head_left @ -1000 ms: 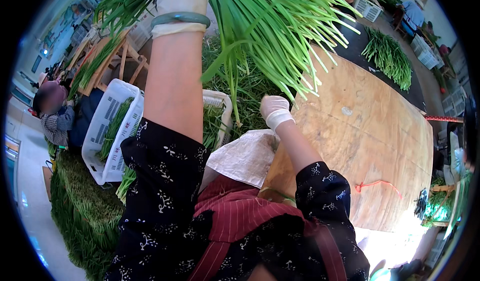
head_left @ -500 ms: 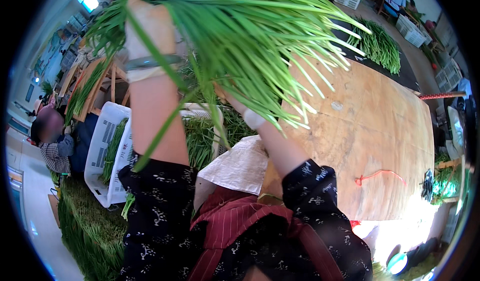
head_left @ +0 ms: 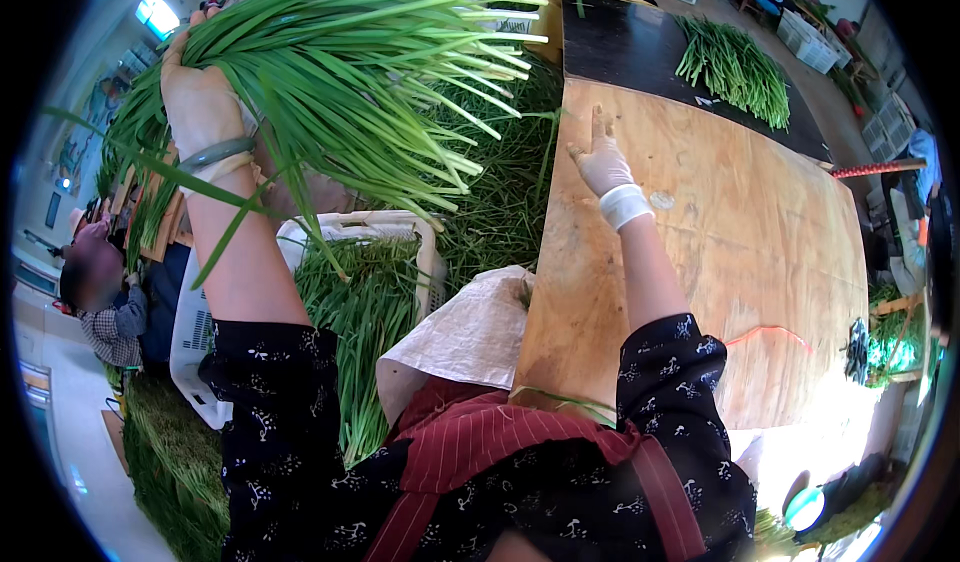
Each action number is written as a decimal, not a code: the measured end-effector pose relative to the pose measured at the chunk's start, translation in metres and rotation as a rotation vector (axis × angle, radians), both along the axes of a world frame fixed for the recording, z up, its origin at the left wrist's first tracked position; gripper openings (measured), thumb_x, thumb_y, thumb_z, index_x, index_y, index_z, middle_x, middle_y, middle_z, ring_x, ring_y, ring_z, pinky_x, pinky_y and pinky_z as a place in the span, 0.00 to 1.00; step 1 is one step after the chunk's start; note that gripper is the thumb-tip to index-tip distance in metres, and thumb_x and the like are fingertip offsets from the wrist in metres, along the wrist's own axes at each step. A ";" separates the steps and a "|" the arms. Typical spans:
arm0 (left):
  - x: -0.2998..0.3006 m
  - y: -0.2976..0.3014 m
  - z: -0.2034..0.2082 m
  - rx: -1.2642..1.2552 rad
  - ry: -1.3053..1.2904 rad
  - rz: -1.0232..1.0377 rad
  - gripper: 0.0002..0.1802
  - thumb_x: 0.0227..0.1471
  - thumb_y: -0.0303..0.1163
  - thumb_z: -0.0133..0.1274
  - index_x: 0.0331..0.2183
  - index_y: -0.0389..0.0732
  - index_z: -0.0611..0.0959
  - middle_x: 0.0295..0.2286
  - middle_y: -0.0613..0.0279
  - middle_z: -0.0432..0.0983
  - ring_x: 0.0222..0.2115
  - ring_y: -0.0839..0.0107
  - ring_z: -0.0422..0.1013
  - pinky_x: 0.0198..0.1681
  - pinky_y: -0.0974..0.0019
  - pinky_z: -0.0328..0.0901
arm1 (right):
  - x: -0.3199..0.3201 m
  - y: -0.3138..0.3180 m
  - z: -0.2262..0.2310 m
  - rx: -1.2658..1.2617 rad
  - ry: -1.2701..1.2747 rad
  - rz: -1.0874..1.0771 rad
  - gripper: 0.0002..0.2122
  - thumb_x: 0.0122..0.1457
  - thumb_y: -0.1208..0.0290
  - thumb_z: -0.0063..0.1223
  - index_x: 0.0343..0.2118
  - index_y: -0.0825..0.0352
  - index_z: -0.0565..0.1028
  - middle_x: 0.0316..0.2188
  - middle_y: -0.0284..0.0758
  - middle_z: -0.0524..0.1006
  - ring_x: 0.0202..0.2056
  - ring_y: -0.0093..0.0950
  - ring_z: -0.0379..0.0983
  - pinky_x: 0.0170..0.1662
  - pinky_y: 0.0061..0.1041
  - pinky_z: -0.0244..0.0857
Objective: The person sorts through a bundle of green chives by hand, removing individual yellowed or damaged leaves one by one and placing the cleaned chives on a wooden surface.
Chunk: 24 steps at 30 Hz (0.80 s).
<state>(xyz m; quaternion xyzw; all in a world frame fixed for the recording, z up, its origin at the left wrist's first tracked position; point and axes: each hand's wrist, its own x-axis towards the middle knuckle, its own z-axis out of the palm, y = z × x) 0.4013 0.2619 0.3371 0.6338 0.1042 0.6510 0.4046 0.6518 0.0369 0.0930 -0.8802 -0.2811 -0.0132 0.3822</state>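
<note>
A large bunch of garlic chives (head_left: 350, 77) lies across my raised left hand (head_left: 200, 102), pale cut ends toward the right and leaf tips toward the left. My fingers are closed around its left part, partly hidden by the leaves, and a greenish bangle circles that wrist. A few long leaves hang loose by my forearm. My right hand (head_left: 603, 162), in a thin whitish glove with a white wristband, is apart from the bunch. Its fingers stretch forward, holding nothing, over the far left part of a wooden board (head_left: 740, 252).
Below the bunch stands a white crate (head_left: 432, 262) of chives; loose greens (head_left: 500, 177) lie beside the board. Another chive bundle (head_left: 735, 72) rests on a black surface (head_left: 620, 47) beyond it. A red string (head_left: 765, 332) lies on the board. At the far left is another person (head_left: 110, 302).
The chive bunch has moved left with my left hand. My right hand has come out from beneath it and moved right, over the board, fingers extended.
</note>
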 end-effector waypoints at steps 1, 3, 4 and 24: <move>0.001 -0.005 0.003 0.005 0.035 0.022 0.22 0.46 0.12 0.36 0.46 0.24 0.59 0.43 0.49 0.67 0.44 0.65 0.66 0.49 0.67 0.62 | 0.005 -0.006 0.003 -0.002 -0.066 0.066 0.26 0.54 0.64 0.48 0.55 0.60 0.57 0.51 0.46 0.63 0.49 0.40 0.64 0.49 0.29 0.59; 0.015 -0.012 -0.001 -0.008 0.105 0.042 0.24 0.46 0.12 0.37 0.48 0.24 0.58 0.42 0.49 0.68 0.44 0.65 0.66 0.48 0.66 0.63 | 0.025 -0.037 0.001 -0.033 -0.197 0.177 0.26 0.53 0.64 0.48 0.56 0.59 0.57 0.56 0.44 0.56 0.51 0.44 0.60 0.53 0.33 0.56; 0.024 0.001 -0.008 0.055 0.130 0.046 0.22 0.47 0.14 0.38 0.47 0.24 0.60 0.42 0.50 0.68 0.44 0.67 0.67 0.48 0.68 0.62 | 0.029 -0.056 0.007 0.026 -0.183 0.182 0.25 0.53 0.65 0.49 0.54 0.59 0.59 0.55 0.43 0.59 0.52 0.42 0.60 0.53 0.32 0.55; 0.158 -0.108 -0.315 -1.338 -0.273 -1.059 0.06 0.45 0.23 0.51 0.30 0.41 0.77 0.29 0.64 0.75 0.35 0.66 0.70 0.46 0.59 0.63 | 0.016 -0.291 0.066 0.073 -0.164 -0.076 0.11 0.55 0.73 0.45 0.42 0.68 0.72 0.41 0.37 0.73 0.45 0.29 0.68 0.48 0.22 0.58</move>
